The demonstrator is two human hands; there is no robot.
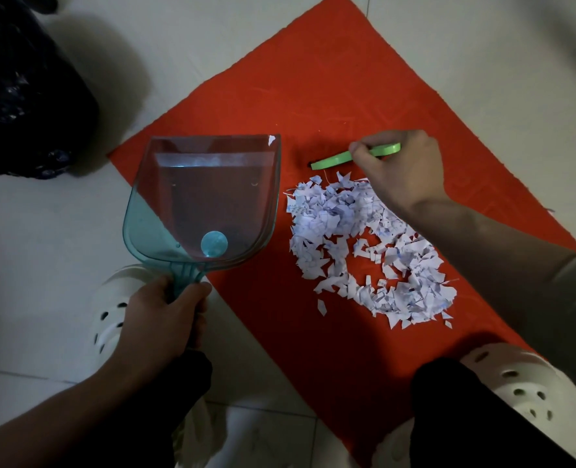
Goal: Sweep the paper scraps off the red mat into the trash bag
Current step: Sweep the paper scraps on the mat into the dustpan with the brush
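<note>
Right hand (399, 167) closed around green brush (350, 156) just beyond paper scraps (367, 244) on red mat (330, 89); left hand (165, 315) grips dustpan (202, 201), mouth pointing away, left of pile.

Scraps (367, 251) on mat (330, 96); dustpan (205, 197) to their left; trash bag (20, 96) on floor (185, 38), far left.
</note>
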